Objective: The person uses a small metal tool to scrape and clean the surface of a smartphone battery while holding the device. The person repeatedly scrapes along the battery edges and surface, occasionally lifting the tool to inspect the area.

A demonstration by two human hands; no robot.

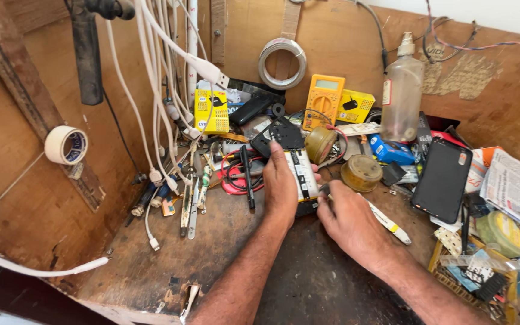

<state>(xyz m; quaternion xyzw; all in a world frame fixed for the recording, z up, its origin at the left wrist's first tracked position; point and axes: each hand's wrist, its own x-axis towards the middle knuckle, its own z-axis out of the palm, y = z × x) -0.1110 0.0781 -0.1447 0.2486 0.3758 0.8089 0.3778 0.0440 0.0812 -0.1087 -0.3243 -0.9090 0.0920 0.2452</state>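
Wooden panels wall in a cluttered repair bench, its worn top scarred and chipped at the near edge, with white charging cables hanging down the corner well to the left of the hands. Beyond the hands, against the back wall, stand a clear plastic squeeze bottle and a yellow multimeter; to the right of the right hand lies a black phone, face down or dark, and a roll of tape hangs on the left wall, far from both hands. Between the two hands sits the opened phone, its back off and a pale battery and board showing, lying just under the fingers. The left hand lies flat over the opened phone's left side, fingers together and pressing down to steady it. The right hand is closed in a pinch around a small dark tool whose tip meets the phone's near right edge; a white pen-shaped tool lies on the bench just past its knuckles, untouched. A small round tin stands just beyond the right hand. By the look of it the work is at the stage of prying or unscrewing something inside the phone's body, and the next move seems to call for a firm hold from the left hand and a small, controlled push or twist at the tool tip, so it does not slip across the board.
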